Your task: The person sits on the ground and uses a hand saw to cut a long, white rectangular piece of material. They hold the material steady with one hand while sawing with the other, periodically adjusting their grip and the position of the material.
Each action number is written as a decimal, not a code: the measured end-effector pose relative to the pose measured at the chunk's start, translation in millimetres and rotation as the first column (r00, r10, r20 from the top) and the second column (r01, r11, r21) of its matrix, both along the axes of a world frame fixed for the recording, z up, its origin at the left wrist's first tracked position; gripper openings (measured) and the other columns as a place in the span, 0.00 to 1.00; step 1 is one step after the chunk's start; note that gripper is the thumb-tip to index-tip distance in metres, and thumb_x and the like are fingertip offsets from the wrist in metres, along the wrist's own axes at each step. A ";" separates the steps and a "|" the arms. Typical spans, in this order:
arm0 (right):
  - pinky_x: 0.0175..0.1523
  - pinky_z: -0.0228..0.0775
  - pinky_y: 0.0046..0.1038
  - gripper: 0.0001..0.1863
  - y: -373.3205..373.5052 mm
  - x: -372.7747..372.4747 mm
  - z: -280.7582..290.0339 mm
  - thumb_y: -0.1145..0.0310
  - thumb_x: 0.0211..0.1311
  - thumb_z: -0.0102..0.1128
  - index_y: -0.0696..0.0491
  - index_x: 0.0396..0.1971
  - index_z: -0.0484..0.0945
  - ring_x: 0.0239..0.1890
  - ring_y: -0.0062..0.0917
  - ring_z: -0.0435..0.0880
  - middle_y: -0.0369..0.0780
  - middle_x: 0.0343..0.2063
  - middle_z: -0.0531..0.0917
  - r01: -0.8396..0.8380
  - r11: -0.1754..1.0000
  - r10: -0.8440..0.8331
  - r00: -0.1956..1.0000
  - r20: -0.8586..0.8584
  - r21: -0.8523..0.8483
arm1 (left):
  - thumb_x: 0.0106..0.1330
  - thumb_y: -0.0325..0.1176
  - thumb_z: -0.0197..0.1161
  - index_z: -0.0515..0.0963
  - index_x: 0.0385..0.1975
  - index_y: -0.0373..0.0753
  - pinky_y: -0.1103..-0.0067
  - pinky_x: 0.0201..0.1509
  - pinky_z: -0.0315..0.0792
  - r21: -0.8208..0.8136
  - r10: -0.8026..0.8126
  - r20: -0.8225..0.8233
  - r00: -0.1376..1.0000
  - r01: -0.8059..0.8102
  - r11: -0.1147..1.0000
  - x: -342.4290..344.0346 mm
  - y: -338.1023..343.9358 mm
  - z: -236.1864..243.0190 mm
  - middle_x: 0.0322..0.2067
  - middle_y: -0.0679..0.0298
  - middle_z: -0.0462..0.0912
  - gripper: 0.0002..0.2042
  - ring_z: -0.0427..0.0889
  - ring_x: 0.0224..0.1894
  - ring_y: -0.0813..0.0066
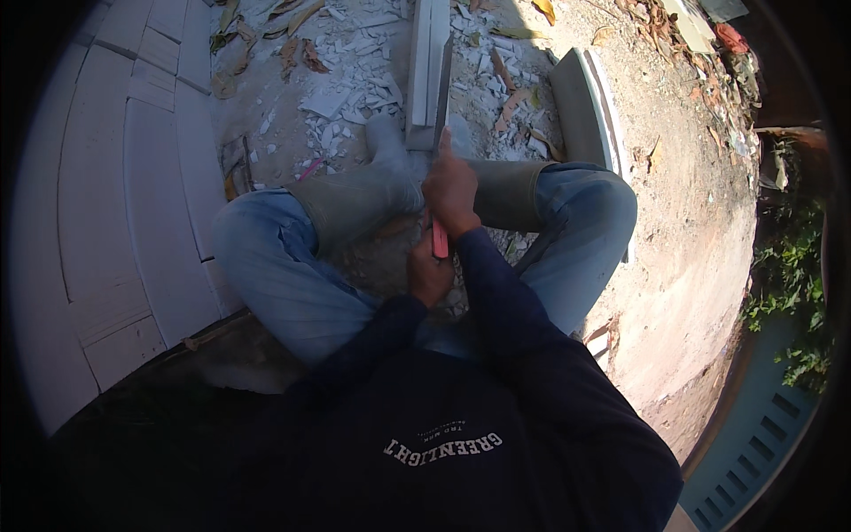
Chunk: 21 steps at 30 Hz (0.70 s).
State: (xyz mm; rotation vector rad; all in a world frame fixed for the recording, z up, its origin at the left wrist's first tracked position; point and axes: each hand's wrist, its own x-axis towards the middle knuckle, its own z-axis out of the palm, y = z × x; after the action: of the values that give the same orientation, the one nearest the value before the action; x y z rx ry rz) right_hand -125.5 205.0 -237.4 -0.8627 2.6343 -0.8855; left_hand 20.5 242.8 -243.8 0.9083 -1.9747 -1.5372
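Right hand (452, 193) closed around red-handled tool (440, 241)

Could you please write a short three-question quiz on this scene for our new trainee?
1. True or false: the right-hand grip is nearer the long blade than the left-hand grip.
2. What colour is the handle? (a) blue (b) red (c) yellow
3. Fill in: dry brown ____ lie among the pale fragments.

Key: 1. True; 2. b; 3. leaves.
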 end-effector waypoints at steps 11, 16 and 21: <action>0.42 0.75 0.46 0.37 14.6 13.6 3.4 0.75 0.57 0.53 0.57 0.71 0.62 0.35 0.48 0.84 0.50 0.36 0.84 0.043 0.993 -0.039 0.998 0.043 -0.109 | 0.66 0.25 0.61 0.78 0.39 0.29 0.70 0.39 0.74 -0.065 -0.021 -0.049 0.999 0.018 0.998 2.0 0.9 -13.2 0.31 0.47 0.84 0.07 0.85 0.35 0.60; 0.44 0.77 0.46 0.41 15.4 7.0 0.2 0.73 0.56 0.57 0.58 0.73 0.58 0.39 0.47 0.85 0.49 0.37 0.83 0.006 0.999 -0.002 0.997 0.080 -0.045 | 0.65 0.25 0.62 0.78 0.39 0.29 0.70 0.39 0.74 -0.096 -0.019 -0.031 0.999 0.016 0.995 -1.8 1.4 -10.8 0.31 0.48 0.84 0.07 0.86 0.36 0.64; 0.43 0.77 0.47 0.44 12.7 4.9 11.0 0.75 0.54 0.57 0.60 0.74 0.54 0.34 0.49 0.86 0.50 0.32 0.85 -0.036 0.999 0.034 0.994 0.106 0.020 | 0.66 0.27 0.63 0.78 0.38 0.29 0.69 0.39 0.74 -0.057 0.003 -0.024 1.000 -0.004 0.998 -2.8 2.6 -15.6 0.31 0.47 0.85 0.07 0.87 0.36 0.61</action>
State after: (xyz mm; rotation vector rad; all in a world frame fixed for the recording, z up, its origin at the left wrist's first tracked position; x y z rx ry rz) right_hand -120.6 217.6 -226.4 -0.8306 2.5261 -0.8669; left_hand 17.7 245.3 -259.4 0.8663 -1.9885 -1.4753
